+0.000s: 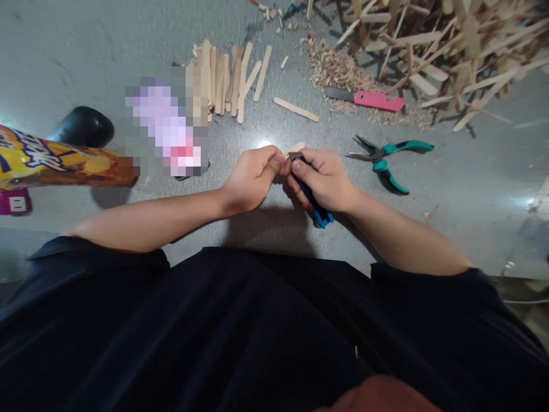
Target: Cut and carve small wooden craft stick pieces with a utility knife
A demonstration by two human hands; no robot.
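The grey table's (pixel 128 34) near edge ran close to my dark shirt (pixel 257 326); a small gap separated my right hand (pixel 329 180), clamped around a blue utility knife (pixel 316 206), from the pliers (pixel 377 154). My left hand (pixel 252 176) pinched a wooden stick (pixel 297 147) at the blade (pixel 295 155).

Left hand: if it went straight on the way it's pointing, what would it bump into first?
Probably the right hand, which is right in front of it; they might even be touching, but depth is hard to tell.

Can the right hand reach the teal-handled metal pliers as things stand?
Probably, once freed: the pliers lie close by the right hand with no object visible between, but that hand grips a slim blue tool.
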